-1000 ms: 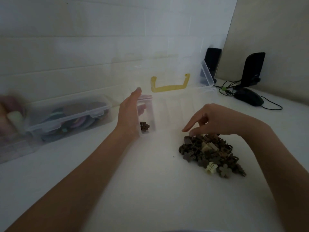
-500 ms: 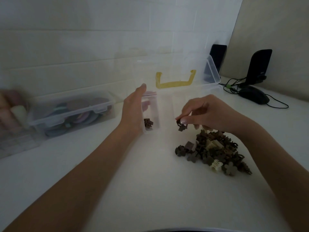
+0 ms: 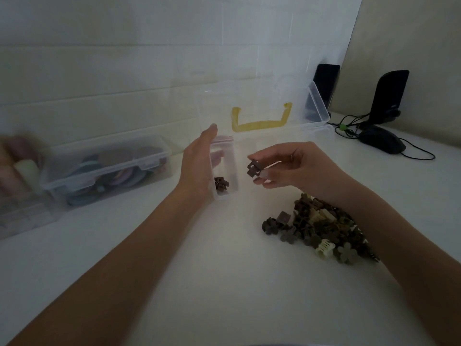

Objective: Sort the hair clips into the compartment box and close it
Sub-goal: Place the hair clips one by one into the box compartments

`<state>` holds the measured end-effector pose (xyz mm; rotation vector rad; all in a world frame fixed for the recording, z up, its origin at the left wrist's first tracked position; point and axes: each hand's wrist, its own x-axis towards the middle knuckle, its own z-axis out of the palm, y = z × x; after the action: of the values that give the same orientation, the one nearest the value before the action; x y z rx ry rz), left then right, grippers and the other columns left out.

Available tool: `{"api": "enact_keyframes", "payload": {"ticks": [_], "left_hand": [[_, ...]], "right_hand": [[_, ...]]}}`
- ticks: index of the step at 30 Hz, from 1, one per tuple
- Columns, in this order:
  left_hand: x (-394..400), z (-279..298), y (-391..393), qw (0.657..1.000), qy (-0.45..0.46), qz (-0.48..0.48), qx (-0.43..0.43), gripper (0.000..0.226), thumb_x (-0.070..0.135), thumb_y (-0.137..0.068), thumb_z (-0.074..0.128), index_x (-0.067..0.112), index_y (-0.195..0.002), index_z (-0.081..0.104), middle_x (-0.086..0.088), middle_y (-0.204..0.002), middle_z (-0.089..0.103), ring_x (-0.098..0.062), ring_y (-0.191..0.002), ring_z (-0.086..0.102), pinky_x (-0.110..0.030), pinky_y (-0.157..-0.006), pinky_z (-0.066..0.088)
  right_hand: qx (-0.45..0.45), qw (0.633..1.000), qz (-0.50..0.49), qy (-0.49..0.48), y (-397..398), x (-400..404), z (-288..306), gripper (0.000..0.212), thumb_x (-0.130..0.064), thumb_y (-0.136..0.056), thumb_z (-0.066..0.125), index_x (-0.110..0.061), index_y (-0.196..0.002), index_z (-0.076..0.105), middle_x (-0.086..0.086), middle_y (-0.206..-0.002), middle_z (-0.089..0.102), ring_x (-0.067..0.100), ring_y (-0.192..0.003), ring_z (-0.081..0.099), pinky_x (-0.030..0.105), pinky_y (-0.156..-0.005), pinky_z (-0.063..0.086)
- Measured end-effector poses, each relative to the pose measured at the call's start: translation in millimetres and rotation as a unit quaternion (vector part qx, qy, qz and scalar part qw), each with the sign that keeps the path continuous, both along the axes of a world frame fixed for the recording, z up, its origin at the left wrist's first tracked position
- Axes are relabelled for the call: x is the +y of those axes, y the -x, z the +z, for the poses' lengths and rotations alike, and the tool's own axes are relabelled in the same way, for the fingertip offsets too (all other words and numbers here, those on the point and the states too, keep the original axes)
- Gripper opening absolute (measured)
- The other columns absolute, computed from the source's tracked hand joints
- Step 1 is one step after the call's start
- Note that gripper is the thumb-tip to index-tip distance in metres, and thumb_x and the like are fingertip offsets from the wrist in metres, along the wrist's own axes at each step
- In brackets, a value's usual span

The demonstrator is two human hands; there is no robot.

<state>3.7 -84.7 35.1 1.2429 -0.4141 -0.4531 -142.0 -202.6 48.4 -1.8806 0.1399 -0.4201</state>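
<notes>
Pinching one dark brown hair clip (image 3: 254, 169) between thumb and fingertips, right hand (image 3: 289, 166) hovers just right of the open compartment (image 3: 225, 171). Left hand (image 3: 199, 166), flat and open, steadies that compartment's left wall; two clips (image 3: 221, 183) inside. Remaining clip pile (image 3: 319, 226) lies below the right wrist. Path clear.

Left hand (image 3: 197, 166) flat, upright; right hand (image 3: 287, 166) raised in pinching grip.

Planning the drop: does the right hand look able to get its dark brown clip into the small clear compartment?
Probably yes: the right hand holds the dark brown clip beside the small clear compartment; nothing lies between, and the left hand steadies its far side.
</notes>
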Motion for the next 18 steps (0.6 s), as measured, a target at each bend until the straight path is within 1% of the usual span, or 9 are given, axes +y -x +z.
{"api": "enact_keyframes", "payload": {"ticks": [3, 6, 9, 11, 13, 14, 16, 17, 18], "left_hand": [[-0.6, 0.5, 1.3, 1.000, 0.005, 0.002, 0.007, 0.017, 0.037, -0.096, 0.056, 0.022, -0.089, 0.061, 0.005, -0.097, 0.065, -0.020, -0.095, 0.061, -0.030, -0.093, 0.047], [-1.0, -0.4, 1.1, 1.000, 0.012, 0.002, 0.005, 0.017, 0.036, -0.097, 0.054, 0.023, -0.089, 0.060, 0.007, -0.095, 0.065, -0.019, -0.096, 0.061, -0.031, -0.096, 0.047], [-0.9, -0.3, 0.1, 1.000, 0.004, 0.002, 0.016, 0.021, 0.040, -0.096, 0.055, 0.020, -0.100, 0.061, 0.002, -0.108, 0.065, -0.019, -0.100, 0.062, -0.026, -0.080, 0.050], [-1.3, -0.1, 0.6, 1.000, -0.001, 0.007, 0.027, 0.024, 0.041, -0.095, 0.055, 0.020, -0.107, 0.060, 0.002, -0.110, 0.063, -0.019, -0.100, 0.061, -0.025, -0.069, 0.047], [-2.5, -1.6, 0.4, 1.000, -0.001, 0.007, 0.027, 0.031, 0.042, -0.095, 0.056, 0.017, -0.112, 0.061, 0.000, -0.112, 0.063, -0.021, -0.104, 0.060, -0.025, -0.066, 0.046], [-3.3, -3.0, -0.5, 1.000, 0.000, 0.007, 0.024, 0.040, 0.045, -0.093, 0.058, 0.014, -0.118, 0.062, -0.003, -0.118, 0.064, -0.022, -0.108, 0.061, -0.026, -0.070, 0.048], [-3.9, -4.4, -0.7, 1.000, 0.003, 0.006, 0.012, 0.062, 0.053, -0.082, 0.061, 0.009, -0.126, 0.061, -0.008, -0.127, 0.063, -0.025, -0.113, 0.062, -0.030, -0.086, 0.051], [-3.5, -4.1, -0.4, 1.000, 0.003, 0.008, 0.009, 0.068, 0.056, -0.077, 0.060, 0.009, -0.127, 0.061, -0.009, -0.128, 0.063, -0.026, -0.114, 0.062, -0.032, -0.092, 0.050], [-3.7, -4.3, -1.0, 1.000, 0.001, 0.009, 0.010, 0.069, 0.057, -0.076, 0.060, 0.009, -0.127, 0.062, -0.010, -0.128, 0.063, -0.026, -0.113, 0.063, -0.033, -0.093, 0.050]], "right_hand": [[-0.019, 0.998, -0.026, 0.060, -1.4, 4.2, -1.6, 0.030, 0.001, -0.076, 0.071, -0.007, -0.104, 0.069, 0.014, -0.092, 0.072, 0.019, -0.073, 0.069, 0.027, -0.065, 0.058], [-0.049, 0.985, -0.060, 0.151, -3.3, 8.5, -4.4, 0.027, -0.013, -0.074, 0.077, -0.014, -0.100, 0.071, 0.005, -0.082, 0.069, 0.012, -0.064, 0.060, 0.020, -0.055, 0.053], [-0.064, 0.970, -0.098, 0.213, -4.3, 13.1, -6.6, 0.026, -0.020, -0.074, 0.078, -0.021, -0.099, 0.072, -0.004, -0.076, 0.064, 0.004, -0.061, 0.052, 0.009, -0.055, 0.041], [-0.075, 0.961, -0.119, 0.238, -4.6, 17.1, -6.7, 0.026, -0.020, -0.075, 0.078, -0.023, -0.101, 0.072, -0.006, -0.078, 0.063, 0.005, -0.063, 0.052, 0.008, -0.057, 0.039], [-0.079, 0.946, -0.128, 0.288, -6.3, 21.4, -7.5, 0.027, -0.018, -0.078, 0.076, -0.025, -0.103, 0.071, -0.008, -0.080, 0.062, 0.008, -0.064, 0.052, 0.008, -0.057, 0.040], [-0.076, 0.931, -0.129, 0.332, -8.0, 23.8, -8.7, 0.027, -0.018, -0.080, 0.074, -0.026, -0.106, 0.070, -0.009, -0.081, 0.061, 0.010, -0.063, 0.051, 0.009, -0.057, 0.040], [-0.073, 0.896, -0.134, 0.417, -13.4, 29.0, -12.9, 0.028, -0.020, -0.084, 0.070, -0.028, -0.111, 0.067, -0.013, -0.082, 0.059, 0.004, -0.059, 0.046, 0.013, -0.057, 0.041], [-0.075, 0.882, -0.144, 0.441, -16.3, 31.7, -14.9, 0.029, -0.021, -0.085, 0.068, -0.029, -0.113, 0.065, -0.015, -0.082, 0.057, 0.001, -0.059, 0.043, 0.016, -0.057, 0.042], [-0.080, 0.874, -0.155, 0.454, -18.5, 34.4, -16.5, 0.030, -0.020, -0.086, 0.067, -0.029, -0.114, 0.064, -0.015, -0.082, 0.057, 0.001, -0.060, 0.039, 0.018, -0.057, 0.044]]}}
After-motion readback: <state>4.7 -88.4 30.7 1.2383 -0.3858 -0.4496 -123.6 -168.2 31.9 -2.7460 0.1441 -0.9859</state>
